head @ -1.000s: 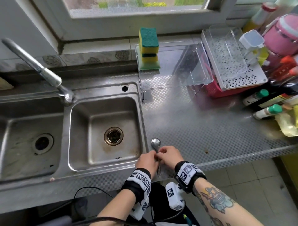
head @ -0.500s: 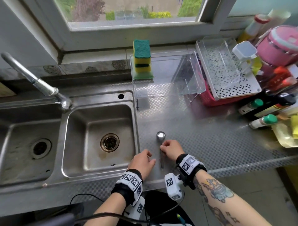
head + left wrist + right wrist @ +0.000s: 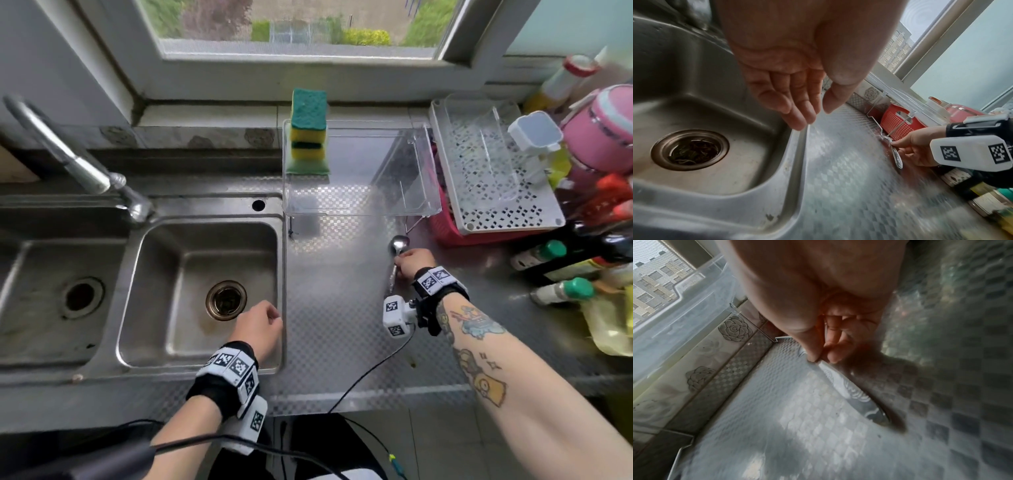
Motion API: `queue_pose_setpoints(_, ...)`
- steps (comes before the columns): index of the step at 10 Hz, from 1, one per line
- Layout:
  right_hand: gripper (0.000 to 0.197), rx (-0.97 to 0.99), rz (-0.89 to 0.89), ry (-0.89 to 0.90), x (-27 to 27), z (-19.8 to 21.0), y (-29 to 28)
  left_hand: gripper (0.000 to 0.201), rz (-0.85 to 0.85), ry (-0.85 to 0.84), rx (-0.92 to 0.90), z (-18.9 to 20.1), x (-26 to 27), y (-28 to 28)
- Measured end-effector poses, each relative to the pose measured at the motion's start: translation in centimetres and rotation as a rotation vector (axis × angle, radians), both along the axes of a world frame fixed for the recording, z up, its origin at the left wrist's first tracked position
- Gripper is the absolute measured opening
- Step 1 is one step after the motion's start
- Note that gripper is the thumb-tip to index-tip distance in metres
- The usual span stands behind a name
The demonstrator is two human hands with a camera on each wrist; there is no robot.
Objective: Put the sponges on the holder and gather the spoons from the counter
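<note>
right hand point(image 3: 412, 262) is pinching the spoon point(image 3: 397, 250) by the neck between thumb and fingers, spoon lying on the steel counter point(image 3: 342, 325) over at about 2 o'clock, its bowl pointing toward the clear holder point(image 3: 359, 202). left hand point(image 3: 260, 327) is holding nothing, fingers relaxed and loose, hanging over the right rim of the sink point(image 3: 205, 294) around 7 o'clock. the sponges point(image 3: 307, 132) sit stacked on the holder's back left corner at 12 o'clock.
</note>
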State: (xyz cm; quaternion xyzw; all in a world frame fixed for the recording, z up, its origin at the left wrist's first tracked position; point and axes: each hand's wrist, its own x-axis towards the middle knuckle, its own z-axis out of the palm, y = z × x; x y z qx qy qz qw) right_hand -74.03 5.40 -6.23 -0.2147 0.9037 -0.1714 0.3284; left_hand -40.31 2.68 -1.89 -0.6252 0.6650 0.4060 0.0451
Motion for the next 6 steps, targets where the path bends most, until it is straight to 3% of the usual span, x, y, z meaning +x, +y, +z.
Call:
queue_pose_setpoints(5,0.035,0.086,-0.022,-0.087,-0.3,-1.1,-0.4,0.009,0.061,0.029,0.045,1.0,0.5,0.2)
queue_pose_setpoints(6,0.037,0.088,-0.073,-0.032,0.2,-0.3,-0.4,0.008,0.083,0.038,0.029,0.9,1.0,-0.1)
